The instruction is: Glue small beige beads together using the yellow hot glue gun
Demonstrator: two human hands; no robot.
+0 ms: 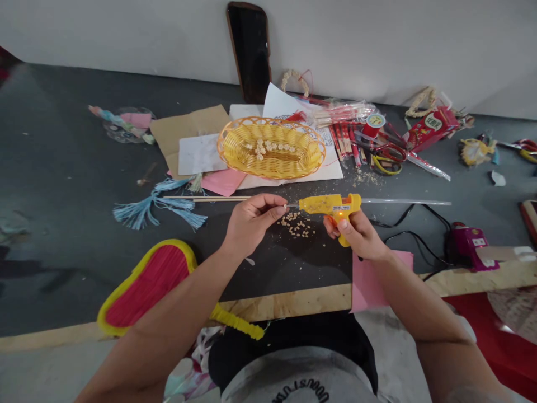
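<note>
In my right hand point(356, 232) is a yellow glue gun point(325, 205), its nozzle pointing left and a long clear glue stick point(406, 201) sticking out of its back. My left hand point(258, 220) pinches a tiny pale piece point(286, 206) between thumb and finger, right by the nozzle tip. Small tan pieces point(298, 225) lie scattered on the dark table just below the nozzle. Behind my hands stands a yellow woven basket point(268, 162) with small pale flower-like clusters point(262, 149) in it. Thin sticks point(210, 198) lie to the left of my left hand.
Blue tassels point(142, 210) and a red fan with yellow edging point(149, 282) lie to the left. Red-handled scissors point(392, 152), a thread spool point(372, 127) and packets crowd the back right. A black cord point(419, 238) runs beside a purple box point(470, 246). A phone point(250, 50) leans at the back.
</note>
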